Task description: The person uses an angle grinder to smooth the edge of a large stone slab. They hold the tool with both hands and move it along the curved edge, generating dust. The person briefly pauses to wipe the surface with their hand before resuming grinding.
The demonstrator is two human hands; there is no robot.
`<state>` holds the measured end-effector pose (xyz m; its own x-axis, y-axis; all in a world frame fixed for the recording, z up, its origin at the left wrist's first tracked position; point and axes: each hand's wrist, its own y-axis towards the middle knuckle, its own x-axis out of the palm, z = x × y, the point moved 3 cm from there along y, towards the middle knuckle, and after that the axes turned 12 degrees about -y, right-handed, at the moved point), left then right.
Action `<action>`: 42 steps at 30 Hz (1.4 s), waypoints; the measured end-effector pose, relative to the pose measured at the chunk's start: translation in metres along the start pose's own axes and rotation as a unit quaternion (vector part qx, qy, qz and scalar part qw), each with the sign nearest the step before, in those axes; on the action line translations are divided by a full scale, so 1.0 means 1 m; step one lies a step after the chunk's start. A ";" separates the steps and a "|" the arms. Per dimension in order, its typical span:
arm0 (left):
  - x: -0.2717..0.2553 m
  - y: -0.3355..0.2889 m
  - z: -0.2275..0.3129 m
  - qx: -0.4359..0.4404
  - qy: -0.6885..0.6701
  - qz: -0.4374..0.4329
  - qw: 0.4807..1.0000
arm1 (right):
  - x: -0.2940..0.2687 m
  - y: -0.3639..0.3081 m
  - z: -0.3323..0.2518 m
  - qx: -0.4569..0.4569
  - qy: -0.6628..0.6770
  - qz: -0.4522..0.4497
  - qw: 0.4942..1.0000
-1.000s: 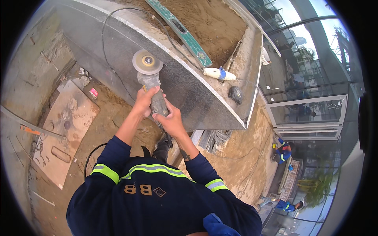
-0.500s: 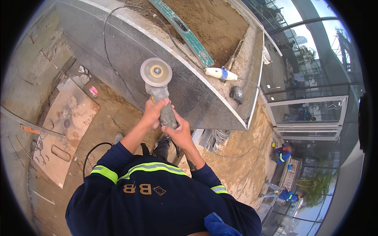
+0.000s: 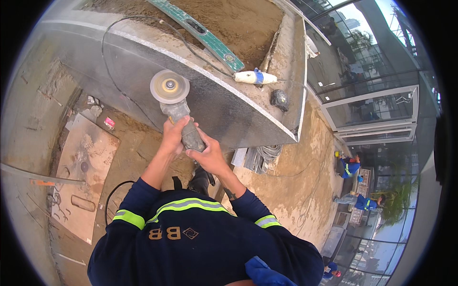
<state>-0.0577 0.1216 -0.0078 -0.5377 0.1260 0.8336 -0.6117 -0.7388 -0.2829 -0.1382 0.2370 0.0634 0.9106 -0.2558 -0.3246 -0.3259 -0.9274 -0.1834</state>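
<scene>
Both my hands grip a grey angle grinder (image 3: 192, 138) with a round disc (image 3: 169, 86) at its far end. My left hand (image 3: 172, 136) is wrapped round the body near the head. Farther back, my right hand (image 3: 209, 155) closes round the rear of the body. The disc stands over the face of a dark grey stone slab (image 3: 217, 114), below its pale top edge; whether it touches cannot be made out. On top of the wall lie a green spirit level (image 3: 202, 34), a whitish taped cable connector (image 3: 255, 76) and a small dark rounded object (image 3: 279, 99).
A pinkish board (image 3: 88, 176) lies on the dirt at left, near a curved strip (image 3: 38, 174). Coiled cable (image 3: 270, 152) lies under the slab's right end. Two people in blue, one (image 3: 350, 166) above the other (image 3: 366, 202), are at right by the glass facade.
The grinder and both hands have shifted left in view, along the slab toward its left part. The surroundings have shifted too, as the view turned. Both hands keep their hold.
</scene>
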 end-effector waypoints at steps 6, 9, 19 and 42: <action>-0.017 0.018 0.003 -0.008 -0.003 0.005 1.000 | 0.001 0.011 0.001 -0.027 0.033 -0.005 0.999; -0.022 0.031 -0.001 -0.019 0.005 0.000 1.000 | 0.005 0.021 0.026 -0.114 0.021 0.051 0.992; -0.028 0.029 -0.002 -0.058 -0.013 -0.013 0.998 | 0.006 0.015 0.018 -0.036 0.029 0.022 0.999; 0.013 -0.011 -0.018 -0.001 -0.002 -0.005 1.000 | -0.015 -0.016 0.014 -0.009 -0.021 0.007 1.000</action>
<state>-0.0686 0.1437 -0.0024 -0.5296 0.1301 0.8382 -0.6184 -0.7357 -0.2765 -0.1505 0.2597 0.0581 0.8943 -0.2572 -0.3660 -0.3337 -0.9285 -0.1629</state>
